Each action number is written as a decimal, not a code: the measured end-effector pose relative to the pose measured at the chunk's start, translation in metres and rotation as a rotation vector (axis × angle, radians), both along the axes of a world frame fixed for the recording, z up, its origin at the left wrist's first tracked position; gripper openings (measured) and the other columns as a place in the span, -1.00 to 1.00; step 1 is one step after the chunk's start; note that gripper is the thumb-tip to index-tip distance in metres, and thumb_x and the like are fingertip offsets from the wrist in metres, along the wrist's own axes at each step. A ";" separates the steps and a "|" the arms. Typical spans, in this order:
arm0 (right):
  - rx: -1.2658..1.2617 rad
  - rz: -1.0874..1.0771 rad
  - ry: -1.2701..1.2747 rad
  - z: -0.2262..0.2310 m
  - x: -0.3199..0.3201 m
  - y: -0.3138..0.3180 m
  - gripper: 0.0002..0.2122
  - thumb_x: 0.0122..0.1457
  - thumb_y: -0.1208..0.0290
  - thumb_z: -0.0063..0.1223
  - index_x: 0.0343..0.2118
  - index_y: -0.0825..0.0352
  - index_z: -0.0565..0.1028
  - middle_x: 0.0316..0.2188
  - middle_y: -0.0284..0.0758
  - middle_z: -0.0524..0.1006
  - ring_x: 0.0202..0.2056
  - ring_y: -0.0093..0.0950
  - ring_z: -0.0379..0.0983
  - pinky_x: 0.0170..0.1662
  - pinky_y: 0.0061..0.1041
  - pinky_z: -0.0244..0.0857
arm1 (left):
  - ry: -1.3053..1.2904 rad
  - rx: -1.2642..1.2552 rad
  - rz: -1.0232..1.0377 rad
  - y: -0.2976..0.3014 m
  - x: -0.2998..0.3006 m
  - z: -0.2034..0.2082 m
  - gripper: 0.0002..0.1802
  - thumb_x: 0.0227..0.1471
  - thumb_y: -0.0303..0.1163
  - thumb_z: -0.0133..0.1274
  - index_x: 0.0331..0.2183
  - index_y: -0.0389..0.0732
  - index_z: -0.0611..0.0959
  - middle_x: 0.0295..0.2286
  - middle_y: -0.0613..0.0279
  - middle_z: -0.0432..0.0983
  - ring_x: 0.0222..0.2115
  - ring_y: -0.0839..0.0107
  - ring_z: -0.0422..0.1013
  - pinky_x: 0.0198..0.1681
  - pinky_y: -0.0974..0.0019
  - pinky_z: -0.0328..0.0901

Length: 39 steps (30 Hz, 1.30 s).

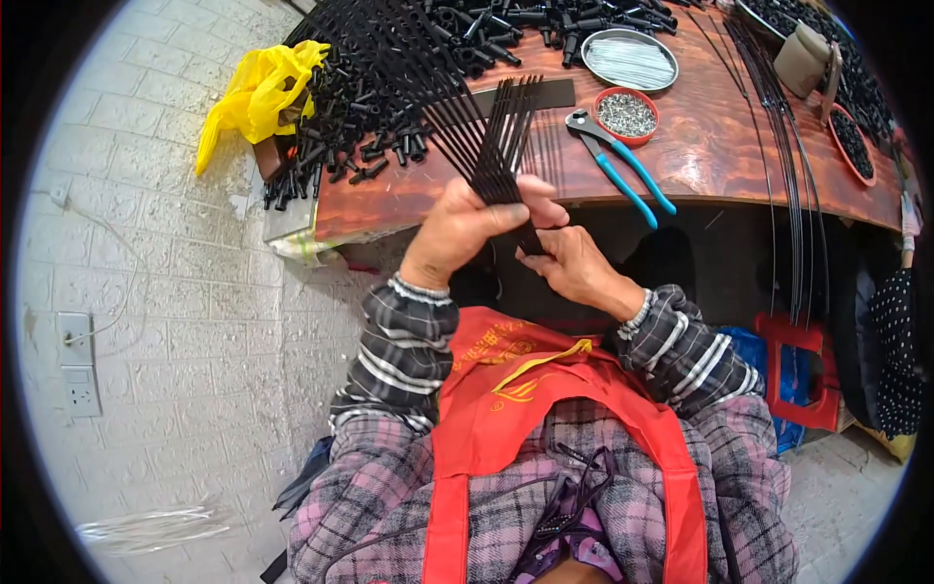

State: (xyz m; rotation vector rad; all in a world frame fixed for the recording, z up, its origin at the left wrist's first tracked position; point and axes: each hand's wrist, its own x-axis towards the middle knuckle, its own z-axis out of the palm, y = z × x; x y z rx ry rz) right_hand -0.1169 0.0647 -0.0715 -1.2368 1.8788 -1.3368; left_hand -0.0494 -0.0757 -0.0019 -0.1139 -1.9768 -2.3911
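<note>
A fanned bundle of thin black rods (pixel 497 175) slants up and away over the table's near edge, the rods crossing one another. My left hand (pixel 455 234) is closed round the bundle, its thumb laid across the rods. Just to the right and lower, my right hand (pixel 581 270) is closed on the bundle's lower end, which its fingers partly hide. Beyond the hands, a flat dark bar (pixel 556 93) lies on the tabletop. Pliers with blue handles (pixel 623 165) rest to the right, handles jutting past the edge.
Black tubular parts (pixel 375 102) heap up at the left and back of the wooden table (pixel 700 146), beside a yellow plastic bag (pixel 258 92). A red bowl of small metal pieces (pixel 626 115) and a round tray of thin white pieces (pixel 630 63) stand behind the pliers. Long rods (pixel 793 165) overhang right.
</note>
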 end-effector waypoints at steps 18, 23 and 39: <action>-0.079 -0.020 -0.028 -0.070 -0.018 -0.002 -0.87 -0.10 0.50 0.00 -0.44 0.38 0.47 -0.54 -0.04 0.42 -0.41 -0.13 0.38 -0.43 -0.34 0.23 | 0.200 -0.037 0.185 -0.027 -0.019 0.043 -0.54 -0.07 -0.52 -0.10 -0.07 -0.40 0.28 -0.18 -0.03 0.34 -0.12 0.20 0.28 0.01 0.20 0.11; -0.048 -0.041 -0.037 -0.074 -0.017 0.005 -0.89 -0.09 0.55 0.00 -0.44 0.42 0.46 -0.62 -0.14 0.44 -0.53 -0.47 0.44 -0.47 -0.54 0.23 | 0.202 -0.009 0.176 -0.029 -0.036 0.049 -0.57 -0.03 -0.53 -0.14 -0.06 -0.37 0.27 -0.21 -0.07 0.36 -0.14 0.16 0.30 -0.02 0.16 0.16; -0.051 -0.005 -0.011 -0.083 -0.012 0.008 -0.90 -0.09 0.57 0.02 -0.46 0.43 0.46 -0.59 -0.24 0.48 -0.47 -0.62 0.41 -0.40 -0.59 0.25 | 0.234 -0.117 0.235 -0.019 -0.048 0.071 -0.58 -0.09 -0.62 -0.10 -0.10 -0.38 0.33 -0.32 -0.03 0.44 -0.25 0.15 0.39 -0.16 0.22 0.31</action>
